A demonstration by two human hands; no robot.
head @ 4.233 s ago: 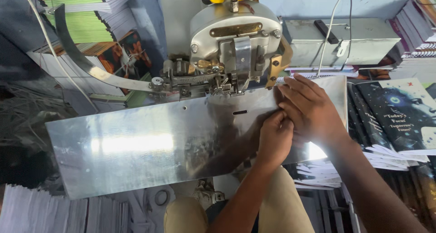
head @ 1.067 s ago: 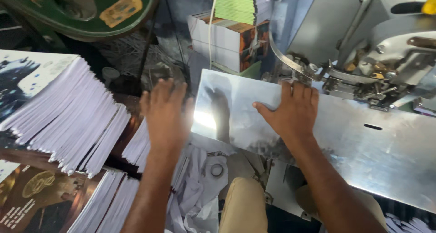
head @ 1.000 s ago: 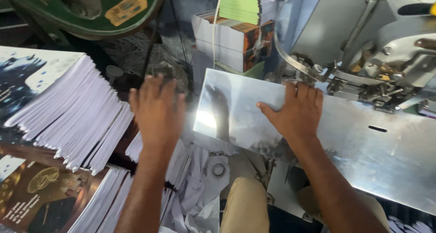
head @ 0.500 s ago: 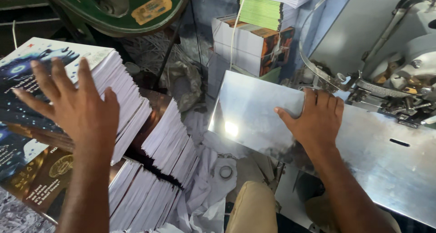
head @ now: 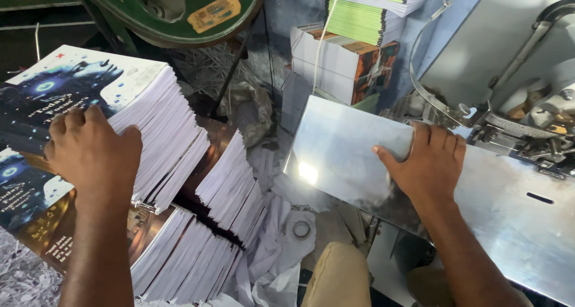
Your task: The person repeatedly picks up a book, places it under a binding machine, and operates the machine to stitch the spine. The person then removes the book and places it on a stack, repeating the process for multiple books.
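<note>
Now my left hand (head: pixel 90 157) curls over the booklet stack (head: pixel 120 109) at left of frame, its long axis running toward upper right; my right hand (head: pixel 428 163) lies open, flat on the metal surface (head: pixel 515 223).

L hand (head: pixel 93 157) swung off plate, now down on booklet stack (head: pixel 150 109).

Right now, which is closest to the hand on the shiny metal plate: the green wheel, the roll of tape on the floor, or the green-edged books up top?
From the right hand on the metal plate:
1. Tape roll, lower left of it.
2. Green-edged books, above it.
3. Green wheel, far upper left.
</note>
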